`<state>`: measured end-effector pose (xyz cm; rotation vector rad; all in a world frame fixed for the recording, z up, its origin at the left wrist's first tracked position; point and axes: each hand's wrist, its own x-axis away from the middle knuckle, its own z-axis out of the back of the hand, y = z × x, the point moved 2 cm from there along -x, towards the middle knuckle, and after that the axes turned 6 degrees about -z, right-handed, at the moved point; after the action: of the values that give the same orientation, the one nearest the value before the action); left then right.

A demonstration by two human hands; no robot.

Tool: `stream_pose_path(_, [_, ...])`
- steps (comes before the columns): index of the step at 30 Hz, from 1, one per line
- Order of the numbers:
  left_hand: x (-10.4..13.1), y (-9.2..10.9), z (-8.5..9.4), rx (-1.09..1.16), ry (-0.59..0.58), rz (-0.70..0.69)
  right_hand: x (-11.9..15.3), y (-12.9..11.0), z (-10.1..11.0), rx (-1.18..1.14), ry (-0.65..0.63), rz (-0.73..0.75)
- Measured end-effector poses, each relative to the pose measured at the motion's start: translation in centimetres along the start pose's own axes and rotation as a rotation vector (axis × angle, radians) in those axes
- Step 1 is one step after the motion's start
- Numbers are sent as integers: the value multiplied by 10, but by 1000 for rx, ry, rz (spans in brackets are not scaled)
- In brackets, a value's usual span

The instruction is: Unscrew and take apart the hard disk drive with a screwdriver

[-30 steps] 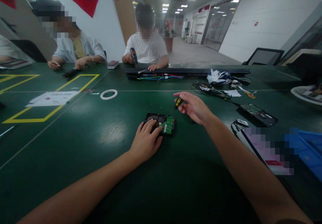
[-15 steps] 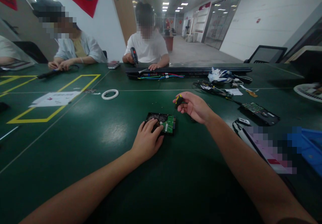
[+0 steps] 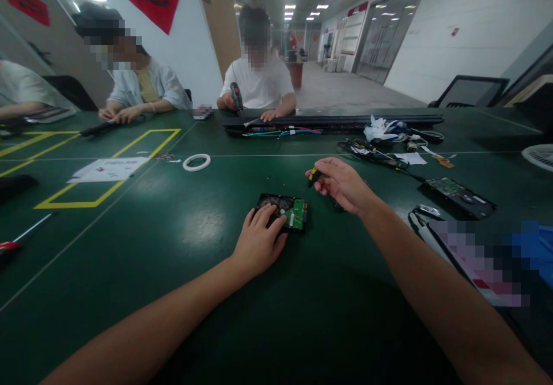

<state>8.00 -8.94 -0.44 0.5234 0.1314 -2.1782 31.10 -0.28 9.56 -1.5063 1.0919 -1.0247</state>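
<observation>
A hard drive with a green circuit board lies flat on the table. My left hand holds it from the near left, fingers across the black casing and thumb at the near edge. Slightly above the drive's far right corner, my right hand pinches a small screwdriver by its black and yellow handle. Its thin shaft points down toward the drive; where the tip ends is too faint to tell. Partly hidden under my right hand is a dark object.
Right of my hands lie another hard drive, black cables and a glove. Left are a white tape ring, a paper sheet and a red-handled screwdriver. Opposite, a person holds a power tool.
The view has turned slightly left, bringing the red handle at the left edge into sight. The small screwdriver's handle tilts a little more; both hands keep their holds.
</observation>
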Motion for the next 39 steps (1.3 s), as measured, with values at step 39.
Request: stream_pose_path(39, [-35, -27, 14, 109, -148, 8, -82, -12, -20, 1341, 135, 164])
